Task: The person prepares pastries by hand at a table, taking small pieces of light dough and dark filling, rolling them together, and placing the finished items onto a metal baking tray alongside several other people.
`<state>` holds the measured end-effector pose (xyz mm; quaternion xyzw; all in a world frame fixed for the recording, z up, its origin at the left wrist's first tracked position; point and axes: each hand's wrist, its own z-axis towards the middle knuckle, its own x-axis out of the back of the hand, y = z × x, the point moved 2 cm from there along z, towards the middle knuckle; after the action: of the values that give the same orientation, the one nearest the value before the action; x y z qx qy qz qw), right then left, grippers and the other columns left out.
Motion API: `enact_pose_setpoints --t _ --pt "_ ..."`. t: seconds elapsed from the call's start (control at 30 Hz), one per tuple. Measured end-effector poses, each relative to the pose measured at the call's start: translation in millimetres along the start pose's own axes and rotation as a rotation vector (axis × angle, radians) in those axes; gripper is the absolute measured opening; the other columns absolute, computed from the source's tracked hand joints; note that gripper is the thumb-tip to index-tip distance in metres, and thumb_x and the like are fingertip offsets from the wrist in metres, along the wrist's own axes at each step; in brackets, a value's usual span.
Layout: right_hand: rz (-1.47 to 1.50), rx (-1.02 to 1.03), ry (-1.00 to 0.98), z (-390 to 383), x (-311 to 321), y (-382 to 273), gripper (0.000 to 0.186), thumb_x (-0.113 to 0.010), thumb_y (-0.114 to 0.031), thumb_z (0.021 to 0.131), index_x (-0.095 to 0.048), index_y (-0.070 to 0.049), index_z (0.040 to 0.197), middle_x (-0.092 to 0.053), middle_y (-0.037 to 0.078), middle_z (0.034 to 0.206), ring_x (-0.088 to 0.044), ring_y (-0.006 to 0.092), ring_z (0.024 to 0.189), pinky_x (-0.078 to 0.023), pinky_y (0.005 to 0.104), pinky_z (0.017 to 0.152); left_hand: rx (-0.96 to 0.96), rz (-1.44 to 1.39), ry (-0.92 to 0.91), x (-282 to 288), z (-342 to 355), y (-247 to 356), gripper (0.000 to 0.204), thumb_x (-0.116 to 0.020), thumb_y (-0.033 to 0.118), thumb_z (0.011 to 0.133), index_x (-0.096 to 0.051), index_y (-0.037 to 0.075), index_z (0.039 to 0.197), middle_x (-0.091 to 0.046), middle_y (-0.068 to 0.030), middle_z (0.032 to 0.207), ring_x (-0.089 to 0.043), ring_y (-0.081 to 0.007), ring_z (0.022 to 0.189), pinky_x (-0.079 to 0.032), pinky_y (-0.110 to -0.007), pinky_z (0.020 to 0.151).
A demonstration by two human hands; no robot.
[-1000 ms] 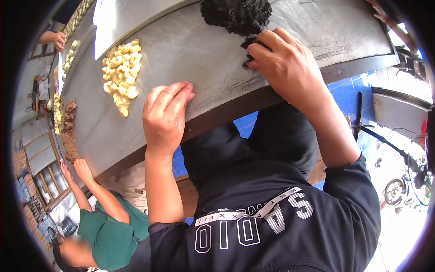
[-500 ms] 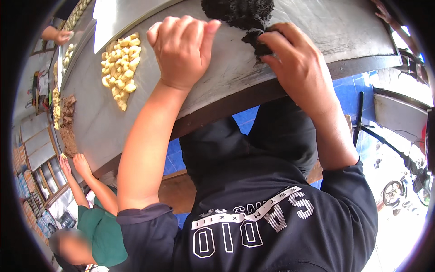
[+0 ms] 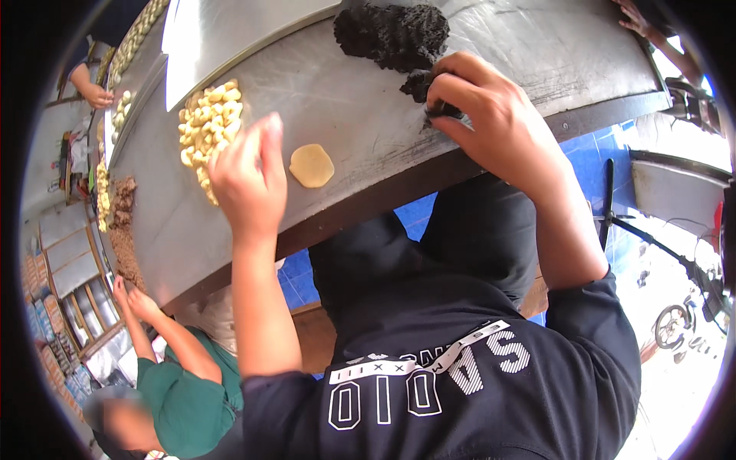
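Observation:
My left hand (image 3: pixel 249 180) is over the near right side of a pile of small pale yellow dough pieces (image 3: pixel 205 123). Its thumb sticks out apart from the fingers, and the fingertips are partly hidden. To the right of this hand, a flattened round of dough (image 3: pixel 312 165) lies on the metal tabletop. My right hand (image 3: pixel 494 115) has its fingers curled round a dark lump of black paste (image 3: pixel 445 112), near the table's front edge. Beyond it sits a large crumbly mound of the same black paste (image 3: pixel 391 37), with a smaller clump between.
A metal tray (image 3: pixel 230 38) stands at the far left. Brown crumbly filling (image 3: pixel 124 230) lies along the left end of the table (image 3: pixel 368 115), near a co-worker in green (image 3: pixel 184 391). Other people's hands show at far left (image 3: pixel 96 96) and far right (image 3: pixel 636 19).
My left hand has lifted off the tabletop and moved left to the dough pile, uncovering the flattened dough round. My right hand stays at the black paste, fingers curled.

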<state>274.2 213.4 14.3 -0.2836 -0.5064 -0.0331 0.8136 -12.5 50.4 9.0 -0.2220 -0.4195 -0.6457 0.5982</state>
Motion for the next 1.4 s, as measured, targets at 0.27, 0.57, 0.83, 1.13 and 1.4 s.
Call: enact_pose_setpoints --t 0.27,0.57,0.83,1.13,1.4 --pt "0.131 -0.044 0.048 -10.3 -6.3 -37.0 0.038 -0.088 -0.007 0.087 -0.083 -0.006 0.124 -0.075 0.016 0.115 -0.071 0.039 0.111 -0.06 0.0472 0.101 0.315 -0.287 -0.076 -0.9 -46.9 24.8 0.014 -0.081 0.015 0.107 -0.081 0.001 0.11 -0.074 -0.0089 0.116 -0.071 -0.0244 0.11 -0.056 -0.04 0.101" --pt "0.313 0.066 0.195 11.0 -43.2 -72.6 0.02 -0.077 -0.007 0.09 -0.072 -0.004 0.109 -0.07 0.014 0.105 -0.073 0.0365 0.101 -0.062 0.0476 0.087 0.839 -1.244 -0.045 -10.8 -35.9 73.9 0.057 -0.056 0.031 0.124 -0.045 -0.005 0.168 -0.069 -0.0274 0.155 -0.075 -0.024 0.129 -0.059 -0.041 0.111" --pt "0.561 0.104 0.209 16.2 -40.4 -70.6 0.021 -0.084 -0.002 0.087 -0.079 -0.004 0.107 -0.075 0.012 0.11 -0.077 0.0346 0.095 -0.065 0.0452 0.08 0.229 -0.493 -0.249 -12.4 -38.2 39.6 0.037 -0.083 -0.004 0.093 -0.077 -0.001 0.129 -0.08 -0.0081 0.126 -0.078 -0.0162 0.11 -0.062 -0.033 0.096" --pt "0.345 0.218 -0.005 15.0 -39.4 -76.2 0.02 -0.08 -0.01 0.084 -0.078 -0.008 0.104 -0.071 0.01 0.111 -0.072 0.0336 0.101 -0.063 0.0456 0.081 0.061 -0.369 -0.146 -20.3 -18.9 49.2 0.049 -0.106 0.02 0.067 -0.069 0.003 0.094 -0.068 -0.0104 0.09 -0.071 -0.0331 0.079 -0.057 -0.043 0.07" --pt "0.452 0.11 0.115 22.6 -31.6 -79.3 0.054 -0.094 -0.005 0.071 -0.08 -0.011 0.122 -0.07 0.013 0.133 -0.07 0.0365 0.116 -0.061 0.0478 0.098 0.094 -0.574 -0.311 -16.2 -26.5 47.7 0.068 -0.111 0.038 0.058 -0.078 0.005 0.108 -0.076 -0.0093 0.093 -0.075 -0.0316 0.081 -0.06 -0.04 0.074"
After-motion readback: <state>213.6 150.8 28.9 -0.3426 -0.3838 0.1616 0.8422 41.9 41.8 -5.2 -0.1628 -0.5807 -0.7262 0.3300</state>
